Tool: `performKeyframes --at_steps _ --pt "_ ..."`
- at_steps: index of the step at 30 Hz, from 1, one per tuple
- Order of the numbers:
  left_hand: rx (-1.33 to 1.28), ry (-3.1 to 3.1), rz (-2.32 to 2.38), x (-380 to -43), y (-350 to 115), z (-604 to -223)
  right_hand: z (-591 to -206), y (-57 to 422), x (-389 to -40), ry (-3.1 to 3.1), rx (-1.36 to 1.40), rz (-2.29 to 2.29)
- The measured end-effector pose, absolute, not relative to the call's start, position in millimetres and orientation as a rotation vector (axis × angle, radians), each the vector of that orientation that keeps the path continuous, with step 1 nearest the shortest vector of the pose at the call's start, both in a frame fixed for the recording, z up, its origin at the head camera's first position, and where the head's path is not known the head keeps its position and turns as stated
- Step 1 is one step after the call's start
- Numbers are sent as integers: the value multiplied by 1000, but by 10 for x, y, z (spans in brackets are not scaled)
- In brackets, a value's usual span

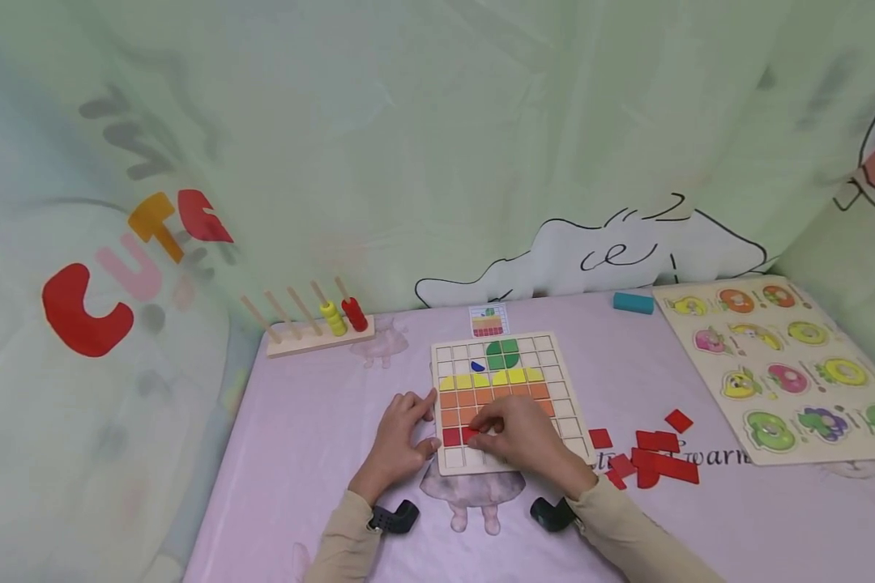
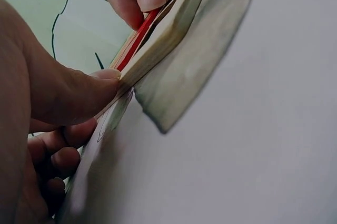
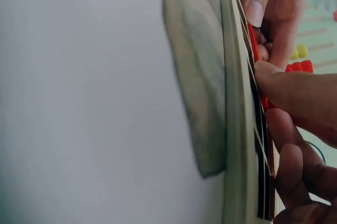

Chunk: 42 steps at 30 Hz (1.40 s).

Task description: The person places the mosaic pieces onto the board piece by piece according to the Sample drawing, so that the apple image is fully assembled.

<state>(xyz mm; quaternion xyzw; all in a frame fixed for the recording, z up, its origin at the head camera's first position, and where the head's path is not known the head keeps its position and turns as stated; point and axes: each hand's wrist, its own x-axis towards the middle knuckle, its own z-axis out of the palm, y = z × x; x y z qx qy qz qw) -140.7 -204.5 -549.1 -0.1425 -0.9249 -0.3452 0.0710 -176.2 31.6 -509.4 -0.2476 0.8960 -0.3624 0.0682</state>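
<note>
A wooden grid board (image 1: 572, 429) lies in front of me, with green pieces (image 1: 502, 354), a small blue piece (image 1: 477, 367), a yellow row (image 1: 527, 375) and orange rows (image 1: 467, 397) in it. My right hand (image 1: 527, 435) pinches a red square tile (image 1: 470, 435) over the row below the orange, beside another red tile (image 1: 452, 437) lying in that row. My left hand (image 1: 396, 444) rests at the board's left edge; in the left wrist view its thumb (image 2: 100, 84) touches the rim. The right fingertips (image 3: 268, 71) are down at the red tiles.
Loose red pieces (image 1: 667, 465) lie right of the board, some overlapping. A picture card (image 1: 488, 321) sits behind it. A peg counter (image 1: 313, 342) with yellow and red beads stands back left. At the right are a teal block (image 1: 633, 303) and a fruit puzzle board (image 1: 725, 397).
</note>
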Motion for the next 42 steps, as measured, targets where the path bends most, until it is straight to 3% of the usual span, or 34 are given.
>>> performKeyframes --at_steps 12,22,27,42 --pt "-427 -2779 -1041 -1438 -2018 -5515 -4992 428 -1724 2746 -710 -1068" --pt "-409 -2781 -999 -1433 -2028 -5532 -4798 1420 -1869 2880 -471 -911" --pt "-385 -2804 -1028 -1409 -2060 -5524 -4860 1805 -1881 2809 -489 -830" --pt "-380 -2792 -1060 -1398 -2033 -5525 -4965 1856 -1777 2741 -462 -870"
